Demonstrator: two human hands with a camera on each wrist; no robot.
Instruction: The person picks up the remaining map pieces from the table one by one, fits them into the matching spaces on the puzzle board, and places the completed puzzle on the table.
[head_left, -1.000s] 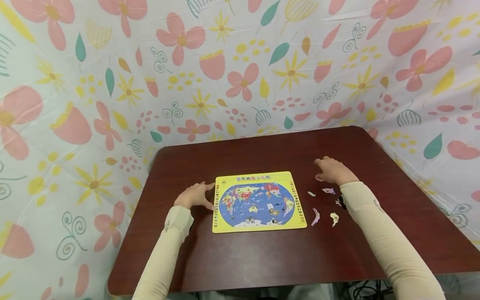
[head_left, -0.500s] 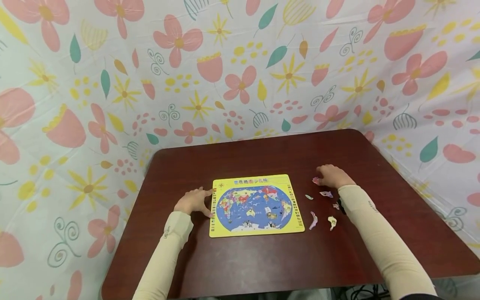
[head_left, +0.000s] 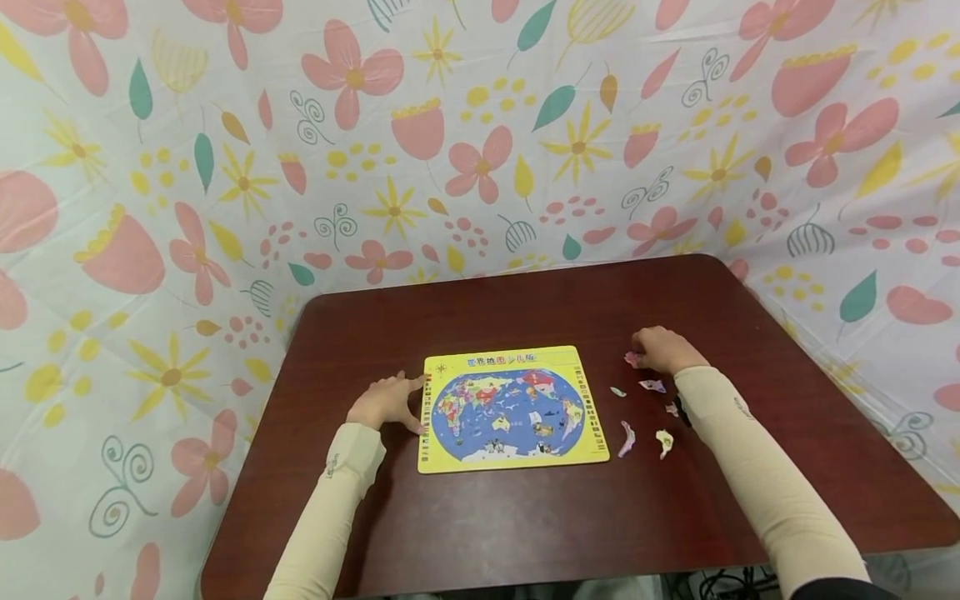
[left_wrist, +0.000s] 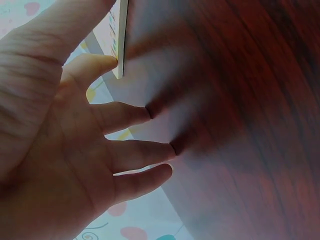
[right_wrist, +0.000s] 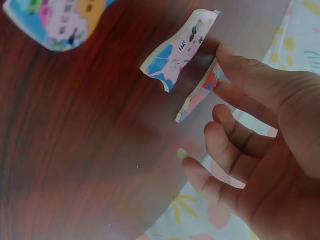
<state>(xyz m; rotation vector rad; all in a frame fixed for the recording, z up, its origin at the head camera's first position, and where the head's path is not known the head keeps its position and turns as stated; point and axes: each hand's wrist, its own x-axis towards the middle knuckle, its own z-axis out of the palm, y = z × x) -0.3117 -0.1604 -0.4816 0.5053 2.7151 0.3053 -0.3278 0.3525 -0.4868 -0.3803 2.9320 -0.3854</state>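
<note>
A yellow-bordered world map puzzle board point(head_left: 558, 354) lies flat on the table. At its left edge rests my left hand point(head_left: 382, 404), fingers spread, with the thumb and index finger touching the border. In the left wrist view, one fingertip of the left hand point(left_wrist: 75, 140) meets the board's edge point(left_wrist: 121, 40); two others reach the tabletop. Right of the board, my right hand point(head_left: 666, 350) pinches a red-pink puzzle piece point(head_left: 632, 358). The right wrist view has that piece point(right_wrist: 202, 92) tilted up between thumb and index finger, its far side hidden.
Several loose puzzle pieces lie right of the board: a small green one point(head_left: 618, 392), a lilac one point(head_left: 652, 386), a long purple one point(head_left: 627, 439) and a yellowish one point(head_left: 664, 443). The dark wooden table point(head_left: 480, 533) meets a floral cloth point(head_left: 480, 167) behind.
My right hand has come down slightly onto the red-pink piece and its fingers have closed on it. The left hand has stayed at the board's edge; the view has shifted a little.
</note>
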